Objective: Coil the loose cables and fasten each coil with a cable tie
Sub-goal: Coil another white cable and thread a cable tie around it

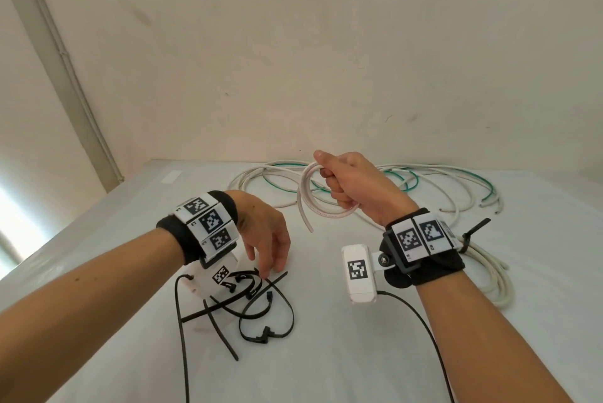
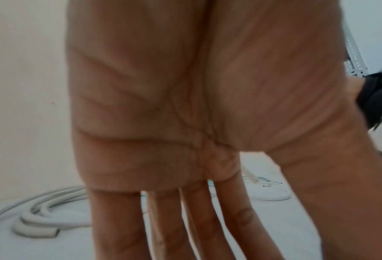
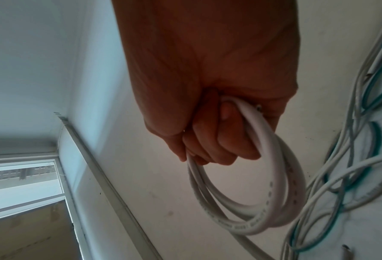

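My right hand (image 1: 339, 185) is raised over the table and grips a small coil of white cable (image 1: 305, 197) in its fist; one free end hangs down to the left. The right wrist view shows the fingers (image 3: 210, 146) curled round the coil's loops (image 3: 274, 202). My left hand (image 1: 270, 267) reaches down with loosely straight fingers and holds nothing. Its fingertips are at the upper edge of a heap of black cable ties (image 1: 261, 303); whether they touch one I cannot tell. Loose white and green cables (image 1: 424, 179) lie along the back wall.
A white coil (image 1: 489, 275) bound with a black tie (image 1: 474, 233) lies on the white table (image 1: 326, 363) behind my right wrist. Thick white cable loops (image 2: 45, 209) show in the left wrist view. Black camera leads trail from both wrists. A wall closes the back.
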